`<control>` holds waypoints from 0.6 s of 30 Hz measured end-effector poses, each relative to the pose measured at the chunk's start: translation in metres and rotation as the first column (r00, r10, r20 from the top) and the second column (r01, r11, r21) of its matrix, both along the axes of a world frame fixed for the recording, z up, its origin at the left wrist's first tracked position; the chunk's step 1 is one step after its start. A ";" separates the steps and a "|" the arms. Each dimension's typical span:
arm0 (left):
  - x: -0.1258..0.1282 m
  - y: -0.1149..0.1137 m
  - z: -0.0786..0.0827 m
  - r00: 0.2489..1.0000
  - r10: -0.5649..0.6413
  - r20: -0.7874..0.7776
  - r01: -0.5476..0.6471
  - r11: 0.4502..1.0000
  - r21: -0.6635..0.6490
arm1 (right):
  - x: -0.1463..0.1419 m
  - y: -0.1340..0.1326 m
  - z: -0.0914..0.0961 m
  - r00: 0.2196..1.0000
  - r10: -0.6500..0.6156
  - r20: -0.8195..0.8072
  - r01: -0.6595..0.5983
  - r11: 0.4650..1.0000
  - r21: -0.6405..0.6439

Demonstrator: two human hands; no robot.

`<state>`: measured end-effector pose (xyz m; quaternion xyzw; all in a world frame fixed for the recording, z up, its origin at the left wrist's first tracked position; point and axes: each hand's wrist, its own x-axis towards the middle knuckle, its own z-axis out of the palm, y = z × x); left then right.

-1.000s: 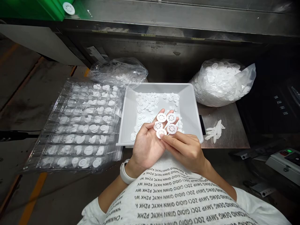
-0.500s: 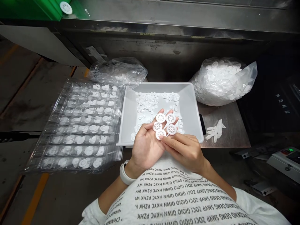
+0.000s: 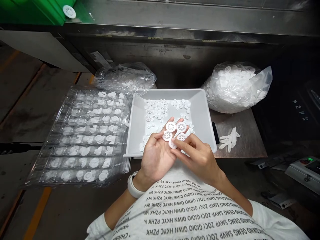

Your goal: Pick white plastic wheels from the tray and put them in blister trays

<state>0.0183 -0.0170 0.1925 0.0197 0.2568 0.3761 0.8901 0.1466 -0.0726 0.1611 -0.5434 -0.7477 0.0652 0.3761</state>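
Note:
My left hand [image 3: 158, 155] is palm up over the near side of a grey bin [image 3: 130, 133], cradling several white plastic spoked wheels [image 3: 170, 127]. A thin white stem shows between them, perhaps linking them. The thumb and index finger of my right hand [image 3: 197, 155] close on the nearest spoked wheel [image 3: 172, 144], at its edge. The right hand's fingers partly cover another spoked wheel [image 3: 181, 137]. Smaller white round parts [image 3: 157, 108] lie loose on the bin's floor beyond the hands.
Left of the bin, clear plastic blister trays [image 3: 82, 140] hold white pieces. Behind stand two clear bags: one bag [image 3: 127, 78] at left, one full bag [image 3: 237, 86] at right. A white glove [image 3: 230, 140] lies on the metal table [image 3: 250, 146]. A green container [image 3: 32, 11] is at upper left.
My right hand's index finger has bent and shifted on the nearest wheel, which is now tilted and more covered. The left hand stays nearly still.

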 end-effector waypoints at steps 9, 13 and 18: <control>0.001 0.000 0.000 0.999 0.044 0.032 -0.043 0.999 -0.012 | 0.001 0.004 0.011 0.606 -0.192 -0.772 0.020 0.974 -0.226; 0.001 0.000 0.001 0.998 0.055 0.022 -0.054 0.998 -0.030 | 0.020 0.014 0.010 0.105 -0.318 -0.942 -0.304 0.892 -0.335; 0.001 0.001 0.003 0.998 0.064 0.002 -0.063 0.997 -0.049 | 0.025 0.013 -0.001 0.073 -0.460 -0.885 -0.295 0.838 -0.460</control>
